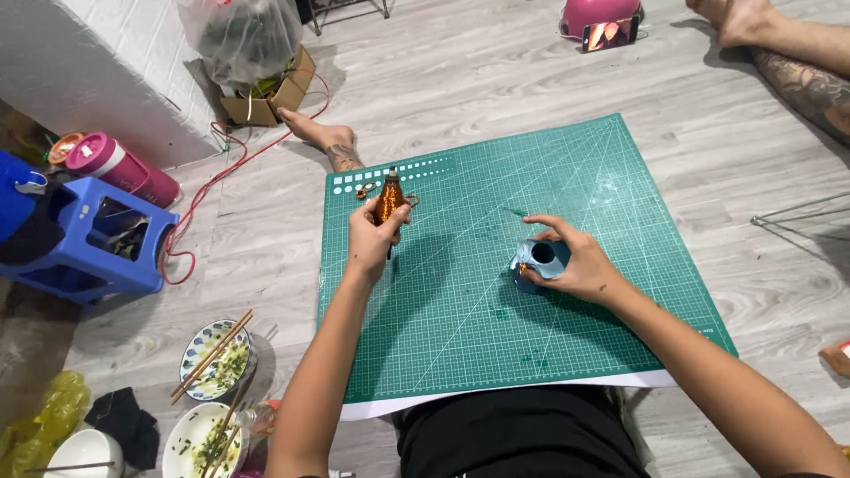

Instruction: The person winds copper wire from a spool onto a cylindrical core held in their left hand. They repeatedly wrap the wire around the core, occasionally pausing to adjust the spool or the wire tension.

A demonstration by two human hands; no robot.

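On green cutting mat at frame centre, left hand gripping copper wire spool, right hand clasping blue tape roll

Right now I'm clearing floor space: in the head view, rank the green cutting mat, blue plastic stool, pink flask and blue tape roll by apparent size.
1. Green cutting mat
2. Blue plastic stool
3. Pink flask
4. Blue tape roll, under the right hand
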